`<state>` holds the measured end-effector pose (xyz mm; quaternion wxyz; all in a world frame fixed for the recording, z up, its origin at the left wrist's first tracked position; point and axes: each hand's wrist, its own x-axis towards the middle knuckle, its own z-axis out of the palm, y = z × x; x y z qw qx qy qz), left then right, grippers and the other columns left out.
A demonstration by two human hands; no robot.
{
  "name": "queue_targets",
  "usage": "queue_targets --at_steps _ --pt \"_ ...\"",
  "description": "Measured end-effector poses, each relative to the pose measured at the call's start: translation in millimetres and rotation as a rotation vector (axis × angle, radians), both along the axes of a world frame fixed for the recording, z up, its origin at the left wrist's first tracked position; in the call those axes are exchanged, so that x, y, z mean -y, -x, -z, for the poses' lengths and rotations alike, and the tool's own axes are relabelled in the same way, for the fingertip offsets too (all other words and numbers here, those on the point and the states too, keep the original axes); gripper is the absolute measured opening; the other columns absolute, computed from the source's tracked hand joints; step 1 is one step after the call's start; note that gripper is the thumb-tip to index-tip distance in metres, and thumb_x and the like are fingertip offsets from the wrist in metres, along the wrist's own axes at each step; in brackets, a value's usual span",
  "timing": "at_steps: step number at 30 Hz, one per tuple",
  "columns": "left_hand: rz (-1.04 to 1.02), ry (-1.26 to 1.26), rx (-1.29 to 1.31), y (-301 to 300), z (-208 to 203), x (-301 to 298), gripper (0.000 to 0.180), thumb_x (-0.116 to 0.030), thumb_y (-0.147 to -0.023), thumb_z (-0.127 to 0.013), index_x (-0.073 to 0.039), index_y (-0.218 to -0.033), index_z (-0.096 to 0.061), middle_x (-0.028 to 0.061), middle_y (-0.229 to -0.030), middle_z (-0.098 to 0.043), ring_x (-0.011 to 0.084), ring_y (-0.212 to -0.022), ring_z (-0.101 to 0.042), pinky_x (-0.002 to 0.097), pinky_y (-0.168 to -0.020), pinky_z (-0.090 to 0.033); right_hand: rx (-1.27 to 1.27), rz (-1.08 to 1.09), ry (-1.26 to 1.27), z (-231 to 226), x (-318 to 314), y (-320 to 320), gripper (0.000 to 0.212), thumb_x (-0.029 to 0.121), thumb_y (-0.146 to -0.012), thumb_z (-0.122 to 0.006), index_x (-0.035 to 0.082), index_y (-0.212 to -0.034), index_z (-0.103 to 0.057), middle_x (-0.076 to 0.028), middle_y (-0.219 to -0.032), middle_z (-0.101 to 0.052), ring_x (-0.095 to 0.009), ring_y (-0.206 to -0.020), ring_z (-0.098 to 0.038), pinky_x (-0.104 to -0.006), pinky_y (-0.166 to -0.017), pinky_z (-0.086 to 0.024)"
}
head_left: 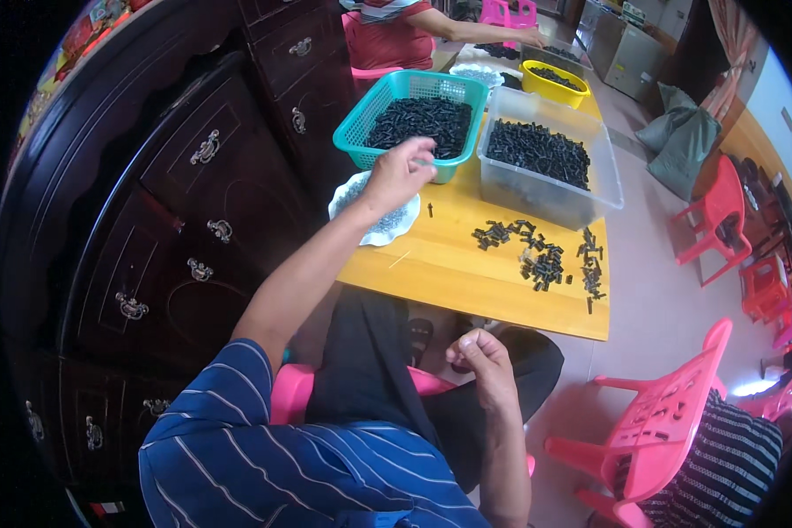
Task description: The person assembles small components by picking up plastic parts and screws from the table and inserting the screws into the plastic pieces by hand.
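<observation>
Left of the basket [350, 132], crowding in close: a dark cabinet [163, 207]. Well beyond the basket, spotting another person's arm [473, 33], stretched out. Far off to the basket's right, sighting sacks [679, 150] and a red chair [720, 216]; nearer, a pink chair [664, 409]. On the table [466, 290], just nearer than the basket, seeing a lone piece [430, 210]; farther right, a loose scatter [547, 268].

Now to containers: inside the basket, heaped high, black pieces [424, 121]. Right beside it, a clear bin [521, 195] holding more. Farther back, a yellow basin [554, 87], likewise loaded. Just before the basket, a white dish [384, 238] of greyish bits, partly blocked by the left forearm.

At the basket's near rim, reaching with the left hand [400, 174], fingers loosely bent; can't tell if gripping anything. Well nearer than the basket, right hand [488, 359] curled, thumb toward forefinger; can't tell if holding anything.
</observation>
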<state>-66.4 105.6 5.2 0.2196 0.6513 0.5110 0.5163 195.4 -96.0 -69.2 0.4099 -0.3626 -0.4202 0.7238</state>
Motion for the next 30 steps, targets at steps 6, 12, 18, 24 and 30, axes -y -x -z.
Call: queue_targets --at_steps 6,12,18,24,30 --pt "0.177 0.147 -0.412 -39 60 34 0.025 -0.011 -0.086 -0.067 -0.007 -0.111 -0.069 0.0116 -0.102 -0.071 0.0197 -0.087 -0.069 0.033 -0.077 -0.054 -0.004 0.011 0.012 -2 0 -1 0.022 0.026 -0.1 -0.059 0.01 -0.086 -0.061 -0.003 -0.082 -0.067 -0.008 -0.074 -0.054 -0.0241 -0.071 -0.044" --pt "0.194 -0.065 -0.554 -73 96 31 0.018 -0.018 -0.086 -0.066 -0.009 -0.101 -0.072 0.0103 -0.096 -0.069 0.0325 -0.09 -0.066 0.0435 -0.078 -0.053 0.015 0.026 -0.009 -2 -3 -3 0.021 0.025 -0.1 -0.059 0.009 -0.087 -0.061 -0.003 -0.083 -0.067 -0.009 -0.075 -0.055 -0.0249 -0.073 -0.044" --pt "0.194 -0.11 -0.617 -83 100 26 0.015 -0.019 -0.086 -0.066 -0.009 -0.096 -0.071 0.0087 -0.092 -0.067 0.0319 -0.087 -0.065 0.0438 -0.073 -0.052 0.014 0.033 0.029 -4 -4 -6 0.021 0.025 -0.1 -0.06 0.009 -0.087 -0.061 -0.004 -0.083 -0.067 -0.009 -0.076 -0.054 -0.0252 -0.074 -0.043" --pt "0.202 -0.097 -0.707 -82 103 33 0.012 -0.019 -0.088 -0.065 -0.008 -0.092 -0.068 0.0092 -0.087 -0.063 0.033 -0.083 -0.064 0.045 -0.072 -0.051 -0.012 0.056 0.0 2 -5 -6 0.019 0.023 -0.099 -0.061 0.007 -0.089 -0.063 -0.003 -0.084 -0.068 -0.009 -0.075 -0.056 -0.0231 -0.07 -0.045" --pt "0.425 -0.052 -0.466 -100 68 81 0.011 -0.017 -0.088 -0.066 -0.006 -0.091 -0.066 0.0107 -0.088 -0.066 0.0321 -0.084 -0.065 0.0425 -0.073 -0.051 -0.071 0.233 0.052 2 -8 -9 0.015 0.023 -0.099 -0.061 0.009 -0.093 -0.062 -0.004 -0.087 -0.067 -0.011 -0.078 -0.059 -0.0243 -0.072 -0.046"
